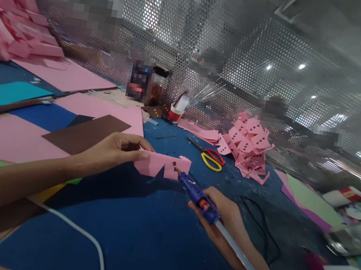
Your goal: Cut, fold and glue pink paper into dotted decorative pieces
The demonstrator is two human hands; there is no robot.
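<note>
My left hand point(118, 149) pinches the left end of a pink paper strip point(150, 164), which has a V-shaped notch in its lower edge. Near the strip's right end sits a small dark square point(174, 164). In my right hand point(222, 212) is a blue glue gun point(196, 193), its handle hidden by the fingers and a long clear glue stick point(245, 260) coming out of its back. The nozzle points at the strip, at or very close to the dark square; whether it touches I cannot tell.
Scissors point(211, 159) with red and yellow handles lie beyond my hands. Behind them rises a pile of dotted pink pieces point(249, 142). A red and white cup point(176, 112) stands by the mesh wall. Coloured sheets point(86, 132) cover the left side; cables point(265, 229) lie at right.
</note>
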